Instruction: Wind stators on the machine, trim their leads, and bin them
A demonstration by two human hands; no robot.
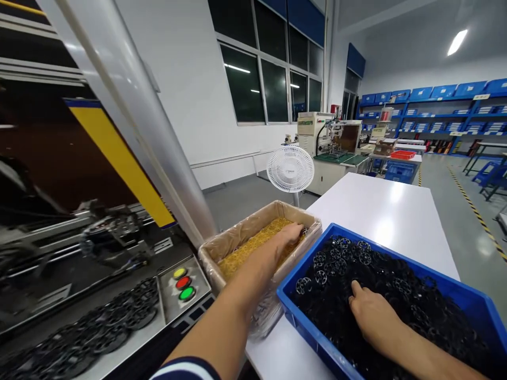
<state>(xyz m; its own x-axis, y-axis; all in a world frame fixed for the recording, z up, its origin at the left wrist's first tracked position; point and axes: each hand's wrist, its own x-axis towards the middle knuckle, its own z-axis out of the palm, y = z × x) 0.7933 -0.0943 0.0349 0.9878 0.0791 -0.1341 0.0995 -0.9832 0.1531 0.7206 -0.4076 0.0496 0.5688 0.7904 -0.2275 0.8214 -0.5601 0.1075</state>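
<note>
My left hand (292, 232) reaches into the far right corner of a plastic-lined cardboard box (214, 256). Its fingers are curled, and a small dark, shiny piece (304, 231) shows at the fingertips, too small to make out. Many thin golden-yellow parts (253, 240) fill that box. In the blue bin (304, 330) beside it, my right hand (370, 311) presses into a heap of black spoked discs (336, 266). The thumb shows on top, while the other fingers are mostly hidden, so its grip cannot be seen.
Left stands a machine with yellow, red and green buttons (183, 283) and a pile of black discs (106, 332) on its ledge. A grey metal post (138, 111) rises there. The white table (380, 206) carries the bin. Beyond are a white fan (290, 169) and another machine (311, 132).
</note>
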